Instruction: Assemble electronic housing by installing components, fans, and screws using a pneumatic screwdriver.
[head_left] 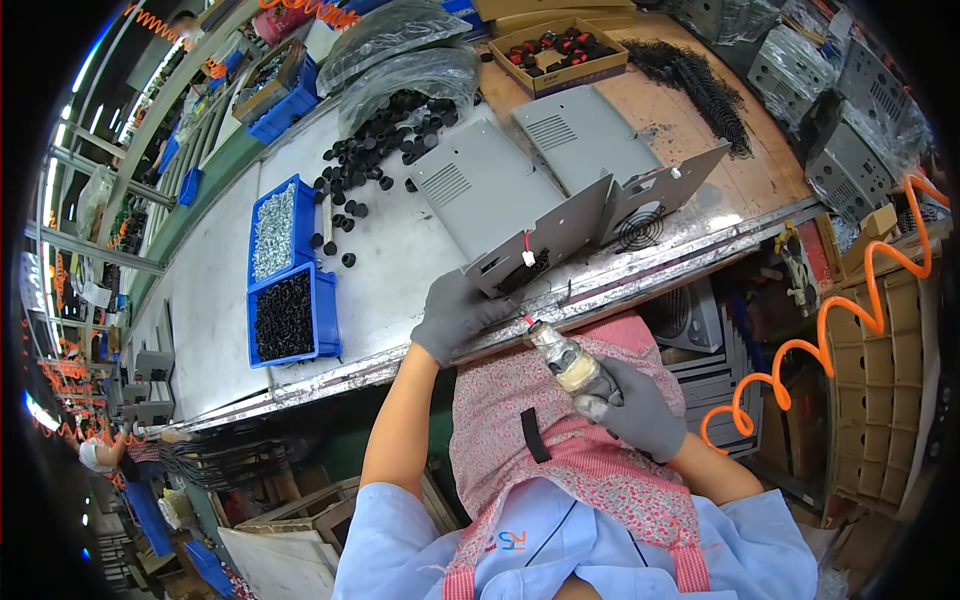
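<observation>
A grey bent sheet-metal casing [490, 200] with vent slots lies on the workbench, its upright flange toward me. My left hand [455, 315], in a grey glove, grips the casing's near left corner at the bench edge; its fingertips are partly hidden. Beside that flange hangs a white connector [528, 258] on a red wire. In front of my apron, my gloved right hand [640, 405] is closed round a tape-wrapped power screwdriver [570, 364], its red tip pointing up and left toward the casing. A second grey casing [590, 135], with a round black fan guard [640, 230], lies alongside.
Blue bins of silver screws [298, 181] and black screws [335, 315] stand at left. Black caps [385, 140] lie scattered behind the casings. A carton [560, 82] of red-and-black parts and a black wire pile [700, 90] sit farther back. An orange coiled hose [780, 375] hangs at right.
</observation>
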